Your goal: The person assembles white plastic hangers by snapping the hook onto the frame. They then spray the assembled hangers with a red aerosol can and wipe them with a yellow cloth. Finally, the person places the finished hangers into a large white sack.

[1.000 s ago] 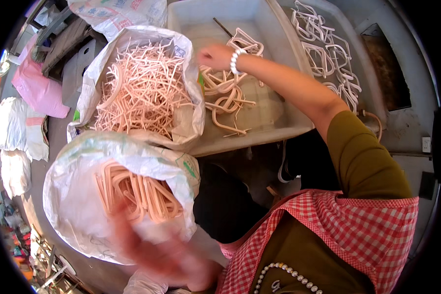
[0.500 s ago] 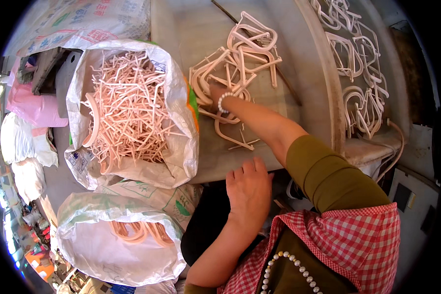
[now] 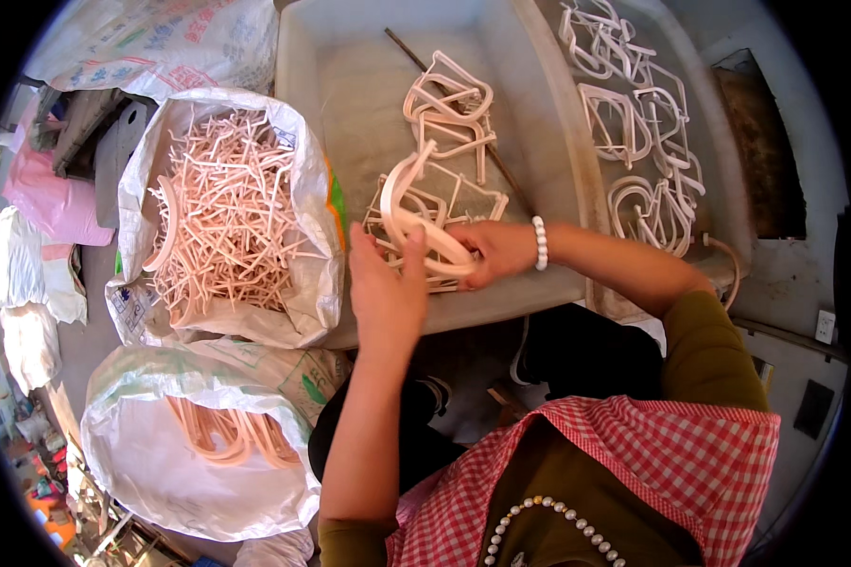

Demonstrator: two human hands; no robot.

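Observation:
A pale pink curved plastic piece (image 3: 400,198), shaped like a bent handle, is tilted up over the near end of a tray. My right hand (image 3: 499,251), with a white bead bracelet at the wrist, is closed on its lower right end. Beside the piece, my left hand (image 3: 386,293) is raised with thumb and fingers apart; its thumb overlaps the curve, and whether they touch I cannot tell. Behind and below both hands lie more pink frame pieces (image 3: 452,104) in the tray.
The pale plastic tray (image 3: 548,113) has a dark rod (image 3: 509,172) lying across it. To its right, another tray holds several pale frames (image 3: 648,213). On the left, a white sack (image 3: 314,189) is full of thin pink rods (image 3: 232,213); a nearer bag (image 3: 161,472) contains curved pink pieces (image 3: 222,430).
My right hand has come back from the pile in the tray with a curved piece. My left hand has risen from near my lap to beside that piece.

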